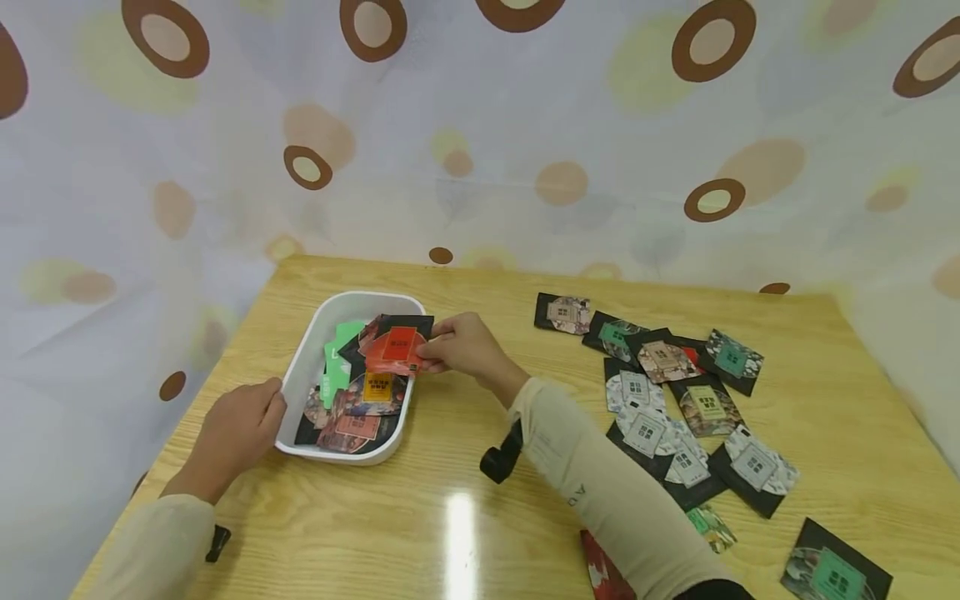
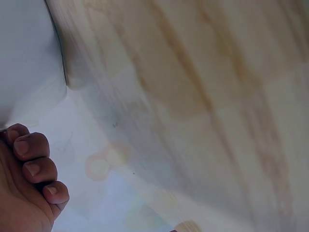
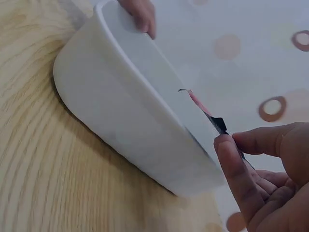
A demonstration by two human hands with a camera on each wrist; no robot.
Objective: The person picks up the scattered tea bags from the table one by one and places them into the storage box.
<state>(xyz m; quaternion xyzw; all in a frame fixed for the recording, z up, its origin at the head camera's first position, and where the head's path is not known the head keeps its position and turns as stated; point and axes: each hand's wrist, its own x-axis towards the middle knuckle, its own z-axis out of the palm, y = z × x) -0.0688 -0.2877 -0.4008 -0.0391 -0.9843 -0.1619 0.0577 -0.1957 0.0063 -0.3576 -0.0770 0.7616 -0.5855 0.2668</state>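
Left hand (image 1: pixel 243 423) and right hand (image 1: pixel 468 346) are both gripping: the former has its fingers curled at the edge of a white, round-cornered rectangular plastic bin (image 3: pixel 116 106), at the bin's eight o'clock, while the latter, at its two o'clock, pinches a flat red-and-black rectangular packet (image 1: pixel 400 343) between thumb and fingers. That packet is above the bin's two o'clock side; whether it touches the packets below cannot be told. Inside lie bright green packets (image 1: pixel 331 379) towards ten o'clock, a black packet with an orange label (image 1: pixel 377 387) towards three and a black packet with a pinkish-red label (image 1: pixel 357 426) at six. On the pale wood-grain tabletop (image 1: pixel 300 517), a loose cluster of black picture-printed packets (image 1: pixel 708 403), some overlapping, lies well apart from the bin at three o'clock. At four o'clock, a dark red packet (image 1: pixel 602 571) shows partly beneath the right sleeve (image 1: pixel 600 483).
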